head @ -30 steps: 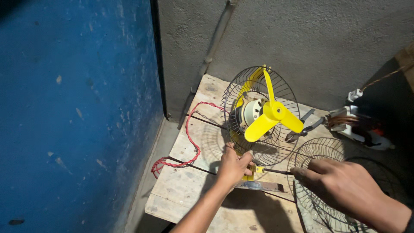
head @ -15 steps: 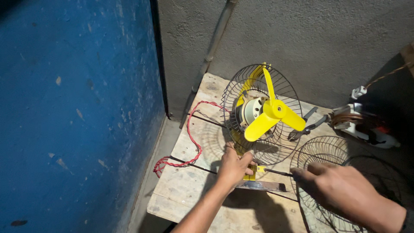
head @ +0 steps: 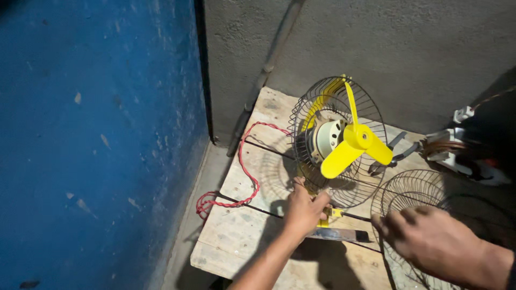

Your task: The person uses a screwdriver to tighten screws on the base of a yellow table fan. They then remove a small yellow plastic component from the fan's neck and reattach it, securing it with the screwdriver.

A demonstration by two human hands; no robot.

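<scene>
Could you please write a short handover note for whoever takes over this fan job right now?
Left hand grips the base of the yellow fan, which stands upright on the wooden bench.
Right hand rests on the loose front guard, lying flat beside the fan.
Done: rear guard and blade are on.
Left: the front guard is not yet fitted.
Red cable trails off the bench's left edge.

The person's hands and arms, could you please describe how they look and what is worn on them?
Both are bare: the left hand and its slim forearm show no glove, sleeve, ring or watch. The right hand is also ungloved and blurred; a dark edge at the frame's corner might be a sleeve, but that cannot be told.
</scene>
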